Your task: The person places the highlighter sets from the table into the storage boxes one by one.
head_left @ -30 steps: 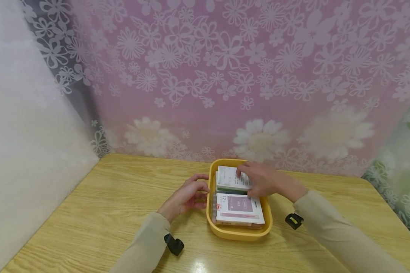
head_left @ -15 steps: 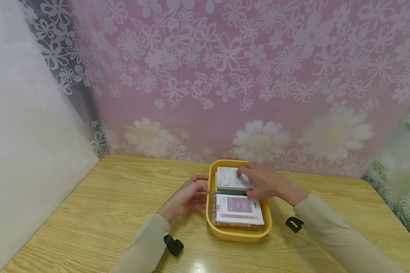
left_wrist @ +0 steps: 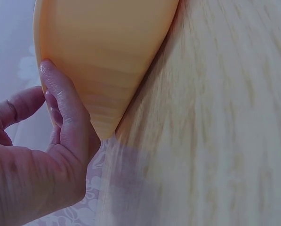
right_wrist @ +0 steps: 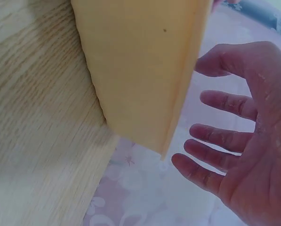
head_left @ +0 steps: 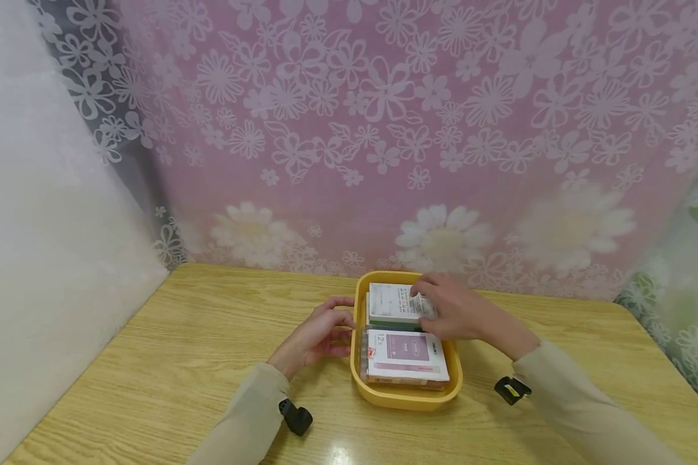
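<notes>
A yellow plastic basket (head_left: 410, 402) stands on the wooden table. In its far half lies a white rectangular pack (head_left: 388, 300) with a green lower edge and small print. The near half holds a white box (head_left: 436, 361) with a purple panel, the number 12 and a pink pen-like picture. My left hand (head_left: 320, 336) touches the basket's left rim from outside; in the left wrist view its fingertips (left_wrist: 47, 66) meet the rim. My right hand (head_left: 456, 310) reaches over the right rim, fingertips at the white pack's right end. Its fingers (right_wrist: 220, 136) are spread in the right wrist view.
The wooden table (head_left: 221, 336) extends to both sides of the basket. A pink flowered curtain (head_left: 326, 161) hangs right behind its far edge, and a pale sheet (head_left: 64, 226) on the left. Black wrist cameras are worn on both sleeves.
My right hand has shifted slightly right over the white pack, showing more of its print. My left hand and the basket stay almost where they were.
</notes>
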The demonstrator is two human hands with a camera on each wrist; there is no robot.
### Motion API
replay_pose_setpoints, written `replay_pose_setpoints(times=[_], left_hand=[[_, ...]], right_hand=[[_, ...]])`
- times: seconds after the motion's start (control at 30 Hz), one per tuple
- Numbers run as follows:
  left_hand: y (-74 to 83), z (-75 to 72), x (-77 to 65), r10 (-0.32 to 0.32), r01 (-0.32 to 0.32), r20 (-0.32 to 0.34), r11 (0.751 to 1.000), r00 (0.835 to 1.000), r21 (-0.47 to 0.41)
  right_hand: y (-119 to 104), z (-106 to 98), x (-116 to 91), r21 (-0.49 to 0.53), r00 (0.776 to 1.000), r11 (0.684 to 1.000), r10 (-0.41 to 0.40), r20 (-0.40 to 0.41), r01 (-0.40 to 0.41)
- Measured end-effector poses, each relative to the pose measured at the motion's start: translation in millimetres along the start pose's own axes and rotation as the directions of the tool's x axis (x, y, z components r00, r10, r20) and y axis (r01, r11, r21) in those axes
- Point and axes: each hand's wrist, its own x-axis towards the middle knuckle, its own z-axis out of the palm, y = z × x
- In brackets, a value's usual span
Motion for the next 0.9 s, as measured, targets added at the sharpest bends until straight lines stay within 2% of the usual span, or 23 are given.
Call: replay_pose_setpoints(times=[0.23,0.37,0.53,0.67,0.9], left_hand=[[0.6,-0.1,-0.1,0.018,-0.018,0.002,0.999,1.0,0.027],[0.1,0.4,-1.9,0.034,-0.034,-0.004,0.998,0.999,0.05],[0.4,1.9,-6.6,0.074,-0.071,-0.012,0.989,0.997,0.13],[0.4,3.4,-12.1,0.127,-0.126,0.009,0.965,0.992,0.231],[-6.9,-3.2,-23.9,0.207,-0.214,0.06,0.893,0.976,0.396]], right_hand=[[5,-1,-25,0.028,0.994,1.0,0.008,-0.112,-0.005],[8,3,-35,0.001,0.983,1.0,-0.016,-0.184,0.016],[9,6,-47,-0.004,0.975,1.0,0.005,-0.223,-0.006],[10,7,-59,0.004,0.973,0.998,0.059,-0.225,-0.059],[14,8,-80,0.064,0.958,0.975,0.22,-0.185,-0.211]])
